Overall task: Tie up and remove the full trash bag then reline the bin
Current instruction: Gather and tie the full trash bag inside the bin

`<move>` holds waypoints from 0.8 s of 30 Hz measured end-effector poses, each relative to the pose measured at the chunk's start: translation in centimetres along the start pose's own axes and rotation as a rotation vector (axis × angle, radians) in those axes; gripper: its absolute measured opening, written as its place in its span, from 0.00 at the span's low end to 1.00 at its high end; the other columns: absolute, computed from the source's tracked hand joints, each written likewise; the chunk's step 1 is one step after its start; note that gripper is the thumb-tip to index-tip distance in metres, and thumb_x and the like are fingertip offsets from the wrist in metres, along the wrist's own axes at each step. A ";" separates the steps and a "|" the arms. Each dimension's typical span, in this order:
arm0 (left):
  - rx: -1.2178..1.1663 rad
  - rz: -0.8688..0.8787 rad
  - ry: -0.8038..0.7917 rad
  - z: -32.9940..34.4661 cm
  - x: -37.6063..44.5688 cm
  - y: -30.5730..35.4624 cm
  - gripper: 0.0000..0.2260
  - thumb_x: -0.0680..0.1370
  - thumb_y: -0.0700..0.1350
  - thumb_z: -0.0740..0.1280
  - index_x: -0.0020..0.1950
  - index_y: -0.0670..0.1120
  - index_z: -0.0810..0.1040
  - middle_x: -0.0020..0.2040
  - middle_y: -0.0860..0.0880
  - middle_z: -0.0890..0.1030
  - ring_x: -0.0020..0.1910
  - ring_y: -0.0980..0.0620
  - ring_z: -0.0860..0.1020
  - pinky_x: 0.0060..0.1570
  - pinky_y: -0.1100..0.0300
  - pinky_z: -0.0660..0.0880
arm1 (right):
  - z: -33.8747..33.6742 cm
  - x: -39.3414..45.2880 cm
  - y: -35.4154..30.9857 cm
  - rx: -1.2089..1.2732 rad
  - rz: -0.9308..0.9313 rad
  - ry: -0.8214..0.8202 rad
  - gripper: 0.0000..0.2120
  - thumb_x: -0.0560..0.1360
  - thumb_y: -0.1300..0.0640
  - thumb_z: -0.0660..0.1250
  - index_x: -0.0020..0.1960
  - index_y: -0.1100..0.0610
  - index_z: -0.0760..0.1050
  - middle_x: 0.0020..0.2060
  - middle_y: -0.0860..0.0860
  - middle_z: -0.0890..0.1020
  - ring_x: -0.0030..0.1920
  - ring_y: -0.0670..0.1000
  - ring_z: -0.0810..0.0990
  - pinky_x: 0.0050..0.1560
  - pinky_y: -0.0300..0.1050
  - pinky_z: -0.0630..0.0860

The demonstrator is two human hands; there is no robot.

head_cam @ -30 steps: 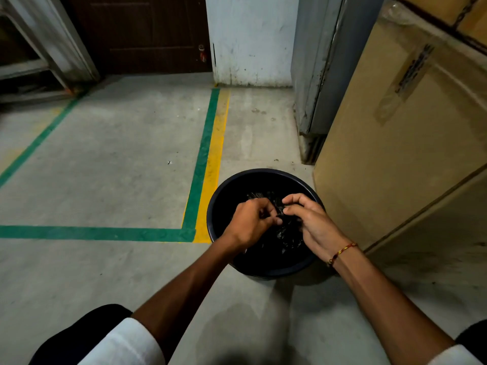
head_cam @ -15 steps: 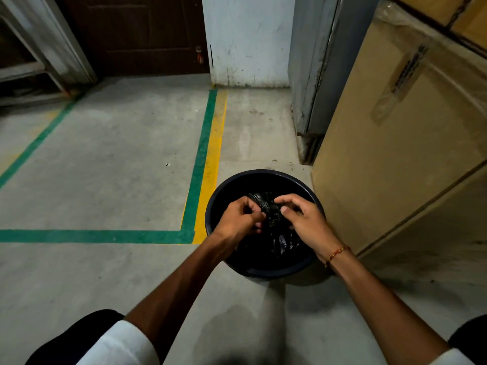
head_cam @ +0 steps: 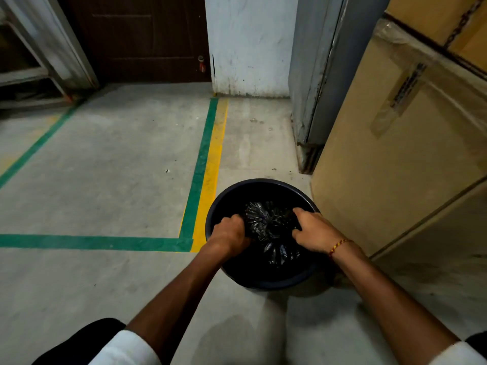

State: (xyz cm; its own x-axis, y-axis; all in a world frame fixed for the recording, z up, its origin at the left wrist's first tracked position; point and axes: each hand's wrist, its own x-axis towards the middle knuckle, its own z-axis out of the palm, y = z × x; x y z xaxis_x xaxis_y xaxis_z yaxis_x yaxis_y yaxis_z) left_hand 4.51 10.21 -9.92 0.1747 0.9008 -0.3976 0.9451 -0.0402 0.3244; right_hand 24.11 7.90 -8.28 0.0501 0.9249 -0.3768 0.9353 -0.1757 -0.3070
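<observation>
A round dark bin [head_cam: 229,198] stands on the concrete floor in front of me. Inside it sits a crinkled black trash bag [head_cam: 268,222], bunched together at its top. My left hand [head_cam: 229,234] grips the bag's left side with curled fingers, low inside the bin. On the bag's right side my right hand [head_cam: 313,231], with a red-yellow thread at the wrist, curls its fingers into the plastic. The bag's lower part is hidden in the dark bin.
A large cardboard box [head_cam: 400,159] stands right against the bin's right side. A grey metal door frame [head_cam: 316,75] and white wall are behind. Green and yellow floor tape [head_cam: 205,164] runs left of the bin. A dark wooden door [head_cam: 142,38] is far back.
Both hands have moved apart, from pinching the bag's top at the middle to gripping its left and right sides lower in the bin. The bunched top now shows between them.
</observation>
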 end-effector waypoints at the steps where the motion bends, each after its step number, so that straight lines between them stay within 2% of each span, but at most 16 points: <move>1: 0.001 -0.007 0.013 0.1 0.1 0.1 0.22 0.76 0.50 0.68 0.65 0.39 0.71 0.64 0.36 0.75 0.62 0.35 0.75 0.59 0.48 0.72 | -0.1 0.2 0.0 0.001 0.017 -0.008 0.23 0.76 0.55 0.64 0.68 0.61 0.66 0.62 0.62 0.77 0.62 0.62 0.76 0.61 0.53 0.75; 6: 0.046 0.043 0.043 0.9 0.8 -0.1 0.18 0.76 0.48 0.66 0.62 0.41 0.75 0.61 0.38 0.78 0.59 0.36 0.77 0.55 0.48 0.74 | -0.2 0.8 -0.2 0.014 0.044 -0.010 0.24 0.73 0.54 0.68 0.67 0.59 0.70 0.59 0.59 0.79 0.58 0.60 0.78 0.58 0.51 0.77; 11: 0.057 0.089 0.072 0.9 0.9 -0.1 0.14 0.75 0.41 0.65 0.59 0.40 0.77 0.60 0.38 0.79 0.59 0.37 0.77 0.54 0.49 0.74 | 0.9 0.3 -0.5 0.034 -0.031 0.112 0.20 0.74 0.56 0.67 0.65 0.55 0.72 0.56 0.58 0.82 0.59 0.60 0.79 0.57 0.48 0.75; 14: -0.013 0.110 0.087 0.6 0.8 -0.3 0.13 0.74 0.39 0.63 0.58 0.42 0.77 0.59 0.38 0.79 0.59 0.35 0.76 0.53 0.48 0.73 | 1.3 0.2 -0.5 0.212 -0.048 0.237 0.07 0.74 0.60 0.67 0.51 0.52 0.77 0.42 0.53 0.83 0.49 0.57 0.82 0.46 0.44 0.76; 16: -0.063 0.130 0.113 0.4 0.8 -0.3 0.10 0.74 0.39 0.62 0.53 0.43 0.77 0.56 0.38 0.80 0.57 0.34 0.76 0.50 0.48 0.73 | 1.3 0.3 -0.3 0.291 -0.026 0.287 0.07 0.73 0.62 0.67 0.42 0.51 0.76 0.35 0.49 0.80 0.44 0.55 0.82 0.41 0.40 0.72; 20: -0.145 0.189 0.173 0.0 0.6 -0.3 0.07 0.75 0.39 0.63 0.51 0.42 0.78 0.51 0.39 0.82 0.54 0.36 0.78 0.48 0.49 0.74 | 1.1 0.6 0.3 0.448 0.049 0.320 0.08 0.72 0.61 0.70 0.36 0.50 0.77 0.32 0.47 0.79 0.40 0.52 0.81 0.43 0.40 0.74; 24: -0.286 0.239 0.302 -1.5 0.3 -0.2 0.03 0.77 0.41 0.65 0.46 0.44 0.78 0.44 0.43 0.82 0.48 0.41 0.79 0.43 0.54 0.72 | -0.5 0.8 0.7 0.660 0.064 0.372 0.09 0.71 0.61 0.72 0.35 0.51 0.78 0.30 0.45 0.78 0.33 0.46 0.76 0.35 0.37 0.70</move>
State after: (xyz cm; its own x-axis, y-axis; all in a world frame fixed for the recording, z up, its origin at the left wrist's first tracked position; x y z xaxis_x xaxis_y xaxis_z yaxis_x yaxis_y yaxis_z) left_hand 3.98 11.12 -8.79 0.2494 0.9680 -0.0293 0.7668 -0.1789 0.6165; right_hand 24.92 8.67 -8.37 0.3217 0.9382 -0.1278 0.5291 -0.2901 -0.7974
